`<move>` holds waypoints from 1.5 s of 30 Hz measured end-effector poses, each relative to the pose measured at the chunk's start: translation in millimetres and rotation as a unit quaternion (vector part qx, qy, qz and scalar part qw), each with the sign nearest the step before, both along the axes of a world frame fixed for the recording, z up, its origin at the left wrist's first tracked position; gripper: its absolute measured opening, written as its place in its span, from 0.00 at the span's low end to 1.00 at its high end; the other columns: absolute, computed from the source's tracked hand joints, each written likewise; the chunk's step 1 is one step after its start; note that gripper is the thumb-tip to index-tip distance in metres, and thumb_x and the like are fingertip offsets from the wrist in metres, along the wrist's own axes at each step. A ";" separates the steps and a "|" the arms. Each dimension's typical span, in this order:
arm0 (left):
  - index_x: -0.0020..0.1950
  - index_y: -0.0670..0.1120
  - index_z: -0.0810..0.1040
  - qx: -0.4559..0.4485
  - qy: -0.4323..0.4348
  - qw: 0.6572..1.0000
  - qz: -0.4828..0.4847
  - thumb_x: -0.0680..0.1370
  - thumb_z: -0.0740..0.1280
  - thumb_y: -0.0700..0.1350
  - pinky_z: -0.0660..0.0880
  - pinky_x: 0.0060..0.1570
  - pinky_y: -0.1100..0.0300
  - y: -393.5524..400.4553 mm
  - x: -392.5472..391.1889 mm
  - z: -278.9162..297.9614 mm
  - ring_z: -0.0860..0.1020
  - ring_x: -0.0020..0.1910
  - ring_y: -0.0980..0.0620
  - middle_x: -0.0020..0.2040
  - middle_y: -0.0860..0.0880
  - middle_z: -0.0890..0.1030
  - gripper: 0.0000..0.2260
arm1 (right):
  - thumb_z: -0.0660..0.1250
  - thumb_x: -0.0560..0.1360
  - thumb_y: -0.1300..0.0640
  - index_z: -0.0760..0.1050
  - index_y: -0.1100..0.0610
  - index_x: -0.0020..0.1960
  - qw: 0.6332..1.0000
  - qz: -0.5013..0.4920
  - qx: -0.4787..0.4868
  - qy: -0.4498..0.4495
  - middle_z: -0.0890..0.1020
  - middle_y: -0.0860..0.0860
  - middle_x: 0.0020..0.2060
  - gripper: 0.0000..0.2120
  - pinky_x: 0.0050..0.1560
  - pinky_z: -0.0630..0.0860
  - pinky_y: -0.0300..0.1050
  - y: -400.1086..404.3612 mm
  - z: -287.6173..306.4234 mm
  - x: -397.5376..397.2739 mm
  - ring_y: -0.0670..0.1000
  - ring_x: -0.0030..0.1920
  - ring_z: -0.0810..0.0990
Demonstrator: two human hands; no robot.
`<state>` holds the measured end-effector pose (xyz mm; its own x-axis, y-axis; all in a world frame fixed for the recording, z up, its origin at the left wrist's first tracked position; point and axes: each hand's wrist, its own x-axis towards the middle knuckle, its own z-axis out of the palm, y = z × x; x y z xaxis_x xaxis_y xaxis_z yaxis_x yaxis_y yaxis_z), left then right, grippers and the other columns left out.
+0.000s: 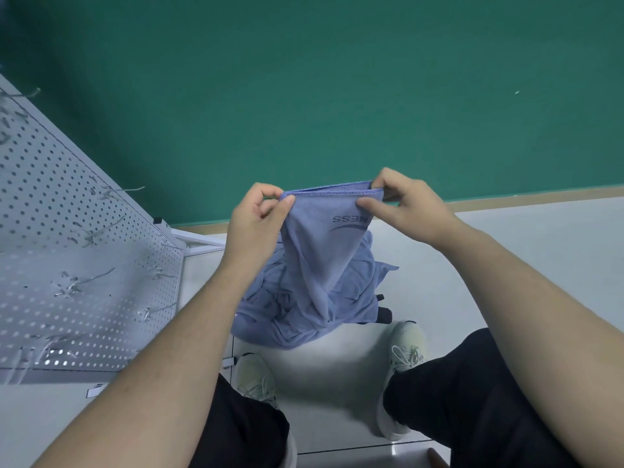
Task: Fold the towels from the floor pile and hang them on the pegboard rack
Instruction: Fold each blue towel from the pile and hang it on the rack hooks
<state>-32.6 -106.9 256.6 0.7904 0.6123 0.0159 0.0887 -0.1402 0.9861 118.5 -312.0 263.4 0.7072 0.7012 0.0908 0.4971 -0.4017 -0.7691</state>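
Now both hands — left hand point(254, 220), right hand point(410, 207) — pinch a limp blue towel point(314, 251) by its hem.

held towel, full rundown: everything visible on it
The held towel is blue-violet, thin, soft-looking cloth with a stitched hem along its top edge and dark printed lettering, seen reversed, above a curved stroke. The left hand and right hand pinch its upper corners, the edge doubled between them. It hangs narrowing downward over the towel pile on the floor.

pegboard rack point(84, 265) left | towel pile point(304, 309) on floor point(540, 251), right
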 end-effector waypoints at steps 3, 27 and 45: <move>0.42 0.55 0.76 0.061 0.027 0.998 0.004 0.79 0.70 0.48 0.78 0.48 0.53 0.7 -0.5 -1.9 0.75 0.38 0.53 0.35 0.51 0.81 0.07 | 0.72 0.77 0.53 0.68 0.48 0.42 0.997 -0.006 0.057 0.060 0.82 0.51 0.38 0.13 0.45 0.77 0.54 0.3 2.7 -6.7 0.54 0.38 0.80; 0.56 0.49 0.66 0.582 0.129 0.801 -0.055 0.85 0.51 0.55 0.66 0.37 0.51 -6.7 -38.5 190.0 0.71 0.37 0.41 0.41 0.45 0.77 0.11 | 0.73 0.75 0.53 0.63 0.49 0.38 0.973 0.062 -0.056 -0.216 0.73 0.46 0.29 0.18 0.34 0.65 0.45 -30.8 216.8 -41.4 0.49 0.30 0.67; 0.44 0.50 0.66 0.134 -0.040 0.987 -0.084 0.85 0.56 0.48 0.78 0.54 0.45 -34.1 -61.1 312.1 0.74 0.42 0.50 0.42 0.48 0.74 0.10 | 0.72 0.76 0.63 0.65 0.49 0.56 0.990 0.059 0.131 -0.015 0.83 0.52 0.37 0.19 0.35 0.74 0.38 -38.7 334.3 -80.0 0.46 0.33 0.77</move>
<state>-93.7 -141.1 568.7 0.8699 0.4386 0.2257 -0.0346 -0.4022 0.9149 38.5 -350.7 597.6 0.6167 0.7277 0.3003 0.5526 -0.1285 -0.8235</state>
